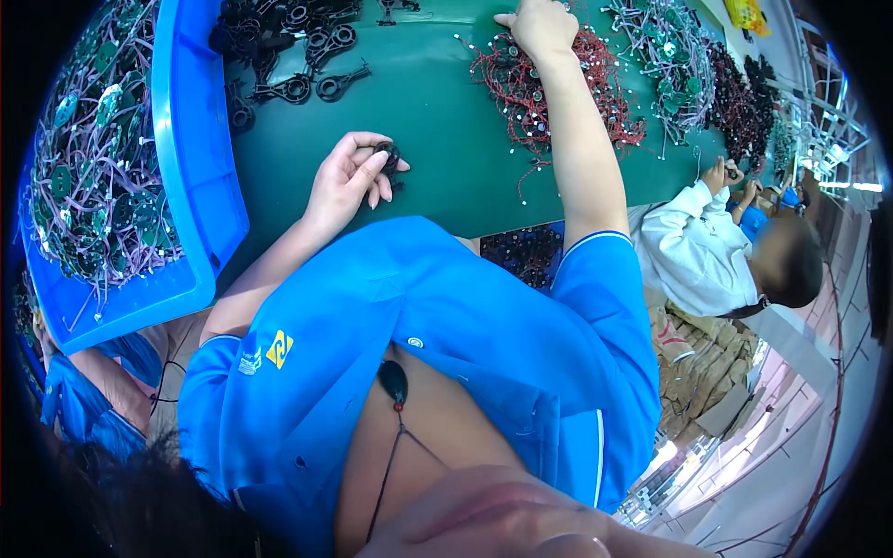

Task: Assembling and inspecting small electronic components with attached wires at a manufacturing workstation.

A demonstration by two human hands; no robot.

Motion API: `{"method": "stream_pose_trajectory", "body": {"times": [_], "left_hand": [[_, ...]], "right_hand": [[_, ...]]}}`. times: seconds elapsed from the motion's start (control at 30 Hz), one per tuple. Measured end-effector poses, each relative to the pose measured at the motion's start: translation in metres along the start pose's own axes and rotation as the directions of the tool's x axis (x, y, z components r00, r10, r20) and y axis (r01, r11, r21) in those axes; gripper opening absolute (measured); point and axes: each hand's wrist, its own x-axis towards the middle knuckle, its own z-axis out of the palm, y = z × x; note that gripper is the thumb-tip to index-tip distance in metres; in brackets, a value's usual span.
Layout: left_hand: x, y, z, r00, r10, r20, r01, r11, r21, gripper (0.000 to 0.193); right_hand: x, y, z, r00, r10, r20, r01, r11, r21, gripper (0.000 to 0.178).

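Note:
My left hand (pixel 352 177) is closed round a small black plastic part (pixel 389 160), close to the table's near edge. The fingers hide much of that part. My right arm reaches far forward, and my right hand (pixel 541 30) is over the far side of a pile of red wires with small white connectors (pixel 530 102). One digit sticks out to the left; the other fingers are cut off by the upper edge or hidden. At the far left lies a heap of black ring-shaped plastic parts with stems (pixel 293 86).
A blue bin (pixel 186 177) at the left holds green circuit boards with pinkish wires (pixel 102 167). More green boards with pale wires (pixel 674 70) and dark wire bundles (pixel 739 102) lie right on the green table (pixel 428 102). A person in a white top (pixel 698 246) works at the right.

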Motion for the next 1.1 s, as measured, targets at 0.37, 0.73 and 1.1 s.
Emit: {"method": "stream_pose_trajectory", "body": {"times": [0.37,0.73,1.1], "left_hand": [[0.001,0.008,0.009,0.997,0.01,-0.082,-0.01,1.0,-0.007,0.021],[-0.01,0.011,0.032,0.997,0.079,0.001,-0.079,0.988,0.131,0.025],[-0.022,-0.003,0.037,0.97,0.239,0.044,-0.24,0.909,0.341,0.023]], "right_hand": [[-0.113,-0.038,-0.009,0.342,-0.339,-0.876,0.786,0.614,0.07,0.017],[-0.231,-0.068,0.053,0.965,-0.016,-0.263,0.262,0.159,0.952,0.011],[-0.245,-0.044,0.05,0.904,-0.342,0.255,-0.238,0.09,0.967,0.007]]}}
